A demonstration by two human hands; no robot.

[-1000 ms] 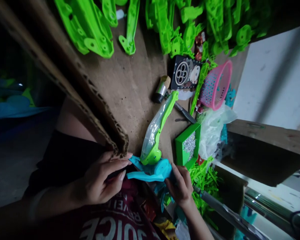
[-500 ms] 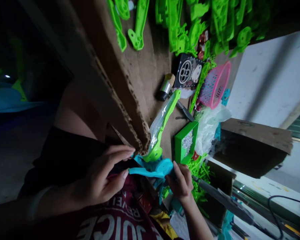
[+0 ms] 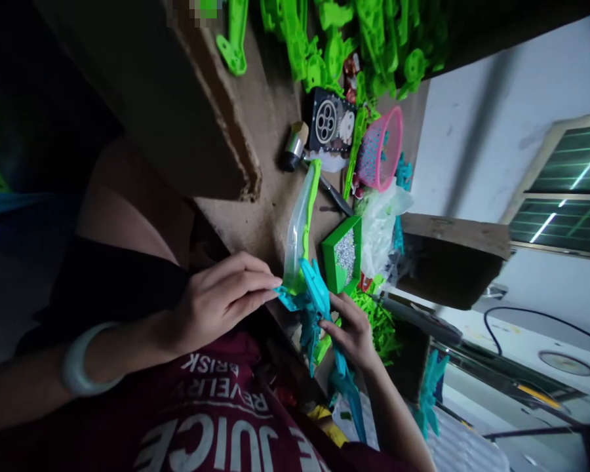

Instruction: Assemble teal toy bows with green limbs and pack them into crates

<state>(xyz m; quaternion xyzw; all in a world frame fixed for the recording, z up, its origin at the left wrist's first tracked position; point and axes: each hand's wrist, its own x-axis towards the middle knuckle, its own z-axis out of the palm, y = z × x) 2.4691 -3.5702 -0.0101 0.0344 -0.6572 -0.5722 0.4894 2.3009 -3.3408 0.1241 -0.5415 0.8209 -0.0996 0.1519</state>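
A toy piece of bright green plastic with a clear cover [image 3: 302, 223] lies on the brown cardboard work surface [image 3: 265, 196], its near end joined to a turquoise plastic part [image 3: 314, 308]. My left hand [image 3: 221, 298] pinches the turquoise part's near tip with fingers pressed together. My right hand [image 3: 354, 331] grips the same turquoise part from the other side, fingers curled around it. A pale bangle [image 3: 78, 360] sits on my left wrist.
A green tray of small silver screws [image 3: 343, 252] lies right beside the hands. Farther off are a pink basket [image 3: 381, 147], a black patterned card [image 3: 330, 121], a small mallet [image 3: 295, 144], a heap of green plastic parts [image 3: 354, 46], a clear bag [image 3: 381, 219], and a cardboard flap [image 3: 211, 118].
The view has swung right and tilted. The turquoise part has turned from lying crosswise to standing more upright between my hands, and both hands stayed on it.
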